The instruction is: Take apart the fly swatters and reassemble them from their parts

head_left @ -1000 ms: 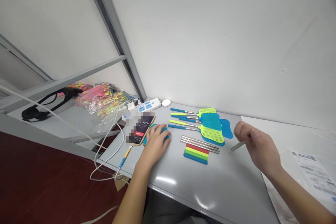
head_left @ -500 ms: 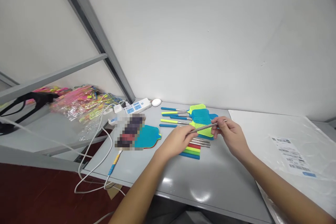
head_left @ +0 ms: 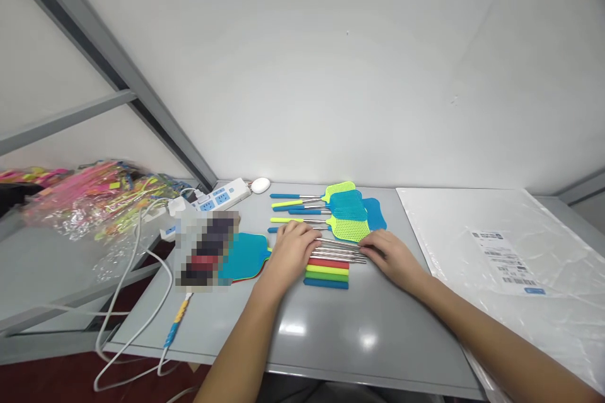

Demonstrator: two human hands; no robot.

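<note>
Several thin metal rods (head_left: 338,254) lie side by side on the grey table. My left hand (head_left: 293,250) is closed at the left end of the topmost rod, and my right hand (head_left: 393,259) pinches its right end. That rod lies level, close beside the others. Just in front of them is a row of coloured handle grips, with a red one (head_left: 328,263) nearest the rods and a blue one (head_left: 326,284) nearest me. Behind my hands lie several assembled fly swatters, among them a yellow-green one (head_left: 350,229) and a blue one (head_left: 346,204).
Left of my left hand are loose blue swatter heads (head_left: 248,255) beside a pixelated object (head_left: 208,252). Behind stand a power strip (head_left: 222,198) and a white round item (head_left: 260,185). White cables (head_left: 138,245) hang at the left; a plastic-wrapped package (head_left: 454,220) covers the right side.
Both hands have lowered the rod from above the swatters down to the rods on the table. The rod has gone from slanted to nearly level. The view has turned slightly right.
</note>
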